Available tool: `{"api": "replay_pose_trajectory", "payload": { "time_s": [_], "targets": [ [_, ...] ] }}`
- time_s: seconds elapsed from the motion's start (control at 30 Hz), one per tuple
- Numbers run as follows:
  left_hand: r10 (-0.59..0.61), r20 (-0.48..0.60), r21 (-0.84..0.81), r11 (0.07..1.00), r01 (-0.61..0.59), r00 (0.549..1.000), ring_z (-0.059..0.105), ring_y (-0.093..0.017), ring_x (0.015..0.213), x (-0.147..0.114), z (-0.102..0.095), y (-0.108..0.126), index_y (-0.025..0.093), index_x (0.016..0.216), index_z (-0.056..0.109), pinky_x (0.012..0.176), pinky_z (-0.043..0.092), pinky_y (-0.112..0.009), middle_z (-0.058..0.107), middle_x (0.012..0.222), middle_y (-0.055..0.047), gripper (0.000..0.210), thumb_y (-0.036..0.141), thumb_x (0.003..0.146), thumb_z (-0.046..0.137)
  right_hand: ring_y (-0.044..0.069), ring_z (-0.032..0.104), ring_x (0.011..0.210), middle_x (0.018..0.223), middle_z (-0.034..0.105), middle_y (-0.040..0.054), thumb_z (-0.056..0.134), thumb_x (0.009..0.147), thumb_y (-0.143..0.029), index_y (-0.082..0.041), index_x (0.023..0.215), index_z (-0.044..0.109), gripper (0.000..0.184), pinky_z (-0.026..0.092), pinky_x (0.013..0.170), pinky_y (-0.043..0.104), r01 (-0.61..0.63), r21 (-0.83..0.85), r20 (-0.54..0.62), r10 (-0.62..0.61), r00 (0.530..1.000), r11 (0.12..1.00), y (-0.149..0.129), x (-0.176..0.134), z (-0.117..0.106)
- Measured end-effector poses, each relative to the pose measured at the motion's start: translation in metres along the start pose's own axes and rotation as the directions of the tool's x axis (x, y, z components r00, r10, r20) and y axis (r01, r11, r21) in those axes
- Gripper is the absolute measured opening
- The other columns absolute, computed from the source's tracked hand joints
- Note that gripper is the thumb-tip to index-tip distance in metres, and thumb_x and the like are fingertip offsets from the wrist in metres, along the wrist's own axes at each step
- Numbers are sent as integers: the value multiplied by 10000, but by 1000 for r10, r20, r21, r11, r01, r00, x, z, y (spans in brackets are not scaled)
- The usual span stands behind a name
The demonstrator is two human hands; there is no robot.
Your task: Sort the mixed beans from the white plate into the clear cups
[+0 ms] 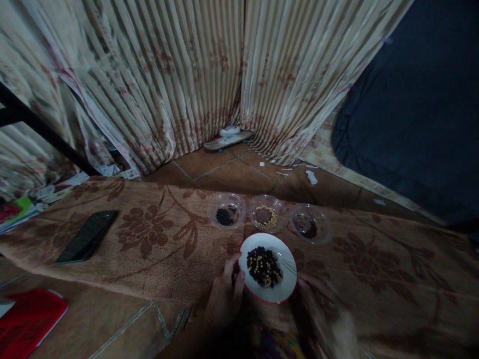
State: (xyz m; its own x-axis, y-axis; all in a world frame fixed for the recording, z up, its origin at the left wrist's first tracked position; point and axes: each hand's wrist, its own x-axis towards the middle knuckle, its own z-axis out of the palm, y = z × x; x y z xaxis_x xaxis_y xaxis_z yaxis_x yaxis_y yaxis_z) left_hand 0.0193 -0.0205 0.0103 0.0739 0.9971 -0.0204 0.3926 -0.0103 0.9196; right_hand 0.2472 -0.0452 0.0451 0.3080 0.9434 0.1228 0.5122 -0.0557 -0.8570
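Observation:
A white bowl (287, 289) with a red rim stands at the near edge of the cloth-covered table. Mixed black and yellow beans (264, 267) are heaped in it. My left hand (225, 289) grips the bowl's left rim between thumb and fingers. At the right rim, my right hand (322, 304), partly blurred, holds a thin-pronged tool that looks like tweezers (289, 267), its tips over the bowl. Behind the bowl is a row of clear plastic cups: one with black beans (223, 216), one with yellow beans (270, 219), one with dark reddish beans (309, 229).
A dark phone (88, 237) lies on the left of the patterned tablecloth (168, 264). Beyond the table, a skateboard (229, 140) and paper scraps (311, 176) lie on the tiled floor before striped curtains (194, 75). A red bag (33, 319) is at lower left.

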Motion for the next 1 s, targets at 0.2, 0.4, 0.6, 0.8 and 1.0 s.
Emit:
{"api": "replay_pose_trajectory", "payload": {
  "time_s": [0.2,0.4,0.6,0.8,1.0],
  "targets": [
    [16,-6,0,1000,-16,1000,675,-182,953,0,0,0,198,1351,443,870,523,-299,693,1074,-56,387,287,979,383,233,725,890,955,754,79,628,851,-444,-249,844,772,243,603,777,310,119,-4,132,-118,984,993,8,-21,5],
    [12,-6,-1,1000,-12,1000,673,-186,980,0,0,0,195,1346,452,894,520,-309,696,1112,-64,383,282,979,384,221,712,904,981,740,88,632,856,-415,-237,867,763,221,594,794,301,128,15,30,-129,991,992,1,-20,4],
    [37,-5,-2,999,-37,999,661,-186,1048,0,1,-2,192,1358,427,926,510,-311,682,1175,-73,383,269,986,375,215,712,928,1011,739,75,610,880,-406,-241,909,762,226,596,798,301,195,-72,40,-193,980,978,10,-11,9],
    [62,-3,0,998,-62,998,656,-188,1061,1,1,-2,193,1359,421,945,502,-327,659,1228,-89,385,255,983,367,180,725,888,976,747,50,618,894,-296,-258,926,756,146,590,766,234,341,8,106,-340,934,940,-7,-29,16],
    [56,-2,-3,998,-56,998,659,-192,1062,0,1,-3,190,1366,419,945,506,-327,660,1238,-93,390,265,985,375,191,724,837,940,741,56,629,875,-393,-247,886,754,192,594,729,256,211,-57,-63,-214,975,976,1,-16,9]
  ]
}}
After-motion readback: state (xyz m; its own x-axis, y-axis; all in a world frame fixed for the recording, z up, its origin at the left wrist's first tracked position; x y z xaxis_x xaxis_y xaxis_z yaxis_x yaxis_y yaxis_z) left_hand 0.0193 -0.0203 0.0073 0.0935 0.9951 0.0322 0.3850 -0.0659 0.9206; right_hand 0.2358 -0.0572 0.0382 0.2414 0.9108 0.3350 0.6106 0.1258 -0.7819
